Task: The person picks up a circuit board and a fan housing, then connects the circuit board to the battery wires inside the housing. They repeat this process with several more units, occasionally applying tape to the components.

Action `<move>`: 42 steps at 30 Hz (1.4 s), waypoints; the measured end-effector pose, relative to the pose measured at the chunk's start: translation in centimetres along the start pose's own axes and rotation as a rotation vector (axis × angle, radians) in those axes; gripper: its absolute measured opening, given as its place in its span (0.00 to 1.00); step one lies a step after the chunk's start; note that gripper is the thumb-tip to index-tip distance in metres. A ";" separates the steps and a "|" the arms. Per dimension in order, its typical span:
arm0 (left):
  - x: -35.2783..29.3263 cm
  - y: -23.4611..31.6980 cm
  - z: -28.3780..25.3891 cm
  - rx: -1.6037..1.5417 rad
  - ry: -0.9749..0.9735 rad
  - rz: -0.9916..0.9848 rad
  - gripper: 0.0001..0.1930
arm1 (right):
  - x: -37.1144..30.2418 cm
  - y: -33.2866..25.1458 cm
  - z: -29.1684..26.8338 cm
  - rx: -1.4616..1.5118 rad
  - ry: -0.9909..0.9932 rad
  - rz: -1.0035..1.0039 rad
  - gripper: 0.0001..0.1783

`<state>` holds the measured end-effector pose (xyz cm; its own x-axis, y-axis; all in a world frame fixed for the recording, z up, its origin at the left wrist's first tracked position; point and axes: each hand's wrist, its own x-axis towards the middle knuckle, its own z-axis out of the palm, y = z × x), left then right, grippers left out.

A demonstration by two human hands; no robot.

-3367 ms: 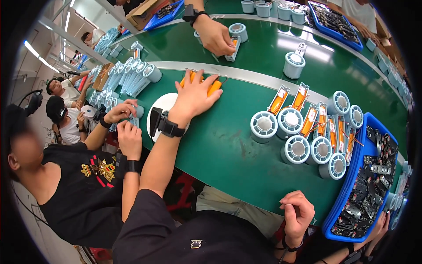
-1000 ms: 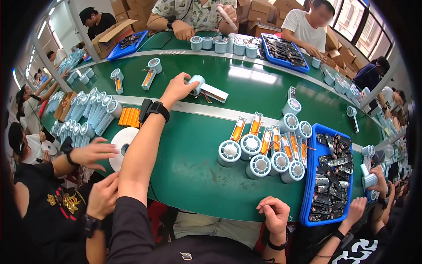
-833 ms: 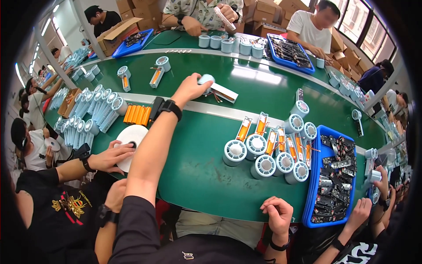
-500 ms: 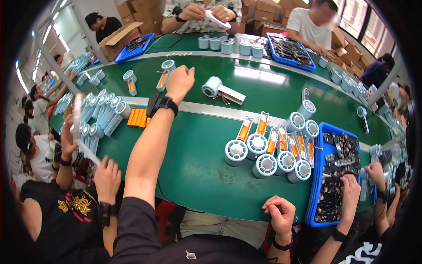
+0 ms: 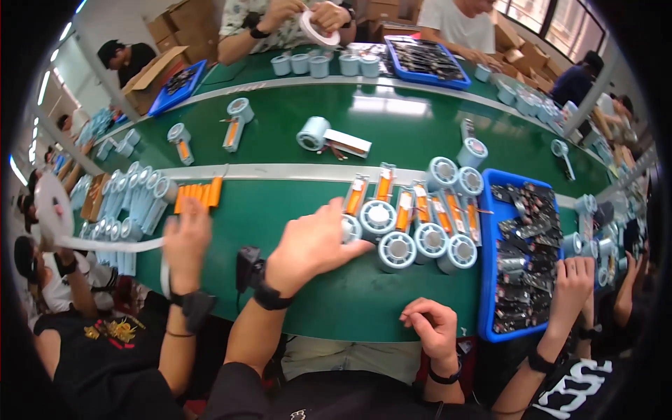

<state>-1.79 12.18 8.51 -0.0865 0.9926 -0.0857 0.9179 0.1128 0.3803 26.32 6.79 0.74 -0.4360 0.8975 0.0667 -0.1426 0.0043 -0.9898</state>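
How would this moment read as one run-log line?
left hand: at light-blue round-headed unit, grip unclear | right hand: loosely curled, nothing visibly held | blue tray: black parts inside

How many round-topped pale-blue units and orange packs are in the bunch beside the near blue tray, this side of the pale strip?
Pale-blue units: 7, one partly hidden by the left hand
Orange packs: 7
Total: 14

round-headed units: pale blue | battery cells: orange | tray: blue | worktop: green | far shirt: pale, printed
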 end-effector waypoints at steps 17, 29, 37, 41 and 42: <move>-5.7 -3.3 1.8 -0.192 0.024 0.501 0.19 | 0.8 -11.0 0.5 -0.683 -0.200 -0.443 0.07; -9.0 -2.7 3.3 -0.401 0.191 0.586 0.25 | 8.6 -15.2 -8.2 -1.169 0.370 0.058 0.10; -11.4 -4.1 2.6 -0.474 0.207 0.622 0.26 | 12.5 -6.2 -17.7 -1.724 0.554 0.248 0.23; -12.4 -5.5 1.8 -0.493 0.214 0.607 0.24 | 12.3 -6.1 -17.0 -1.728 0.635 0.203 0.23; -12.5 -5.7 1.7 -0.499 0.213 0.604 0.23 | 12.5 -6.1 -16.7 -1.728 0.682 0.172 0.22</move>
<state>-5.30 -0.92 5.84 0.2507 0.8704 0.4236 0.5529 -0.4880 0.6754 36.63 25.32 5.46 0.1022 0.9342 0.3418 0.9947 -0.0998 -0.0247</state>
